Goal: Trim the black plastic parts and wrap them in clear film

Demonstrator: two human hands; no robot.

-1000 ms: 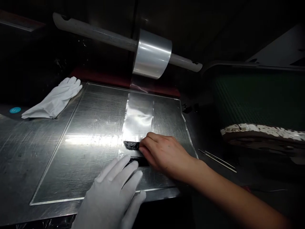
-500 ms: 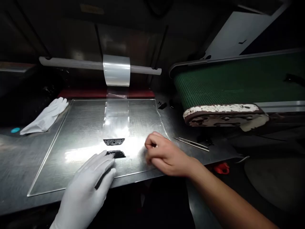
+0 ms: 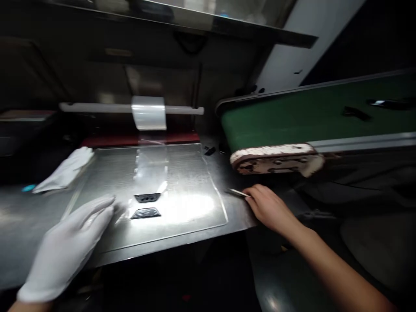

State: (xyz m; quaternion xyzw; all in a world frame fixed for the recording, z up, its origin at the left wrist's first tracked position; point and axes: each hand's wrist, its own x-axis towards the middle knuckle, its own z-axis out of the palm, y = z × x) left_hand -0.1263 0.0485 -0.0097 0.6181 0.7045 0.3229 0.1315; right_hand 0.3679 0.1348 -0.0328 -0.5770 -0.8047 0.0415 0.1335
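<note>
My right hand (image 3: 268, 206), bare, is closed on the near end of the tweezers (image 3: 238, 193), which lie by the right edge of the clear sheet (image 3: 182, 234). My left hand (image 3: 69, 242), in a white glove, hovers over the left part of the sheet with its fingers stretched out. A pale blur lies just past its fingertips; I cannot tell whether it is film or a reflection. Two small black trapezoid parts lie on the sheet, right of the glove: a glossy one (image 3: 146, 212) in front and one with a detailed face (image 3: 147, 198) behind.
A roll of clear film (image 3: 148, 113) hangs on a white bar (image 3: 97, 108), its strip running down onto the sheet. A spare white glove (image 3: 65, 171) lies at left. Right is a green conveyor belt (image 3: 276, 117) carrying dark parts (image 3: 355, 113). Small black pieces (image 3: 210, 151) lie near the sheet's corner.
My left hand has moved left, off the glossy black part. My right hand has moved right from above the sheet and closed on the tweezers. The view has shifted.
</note>
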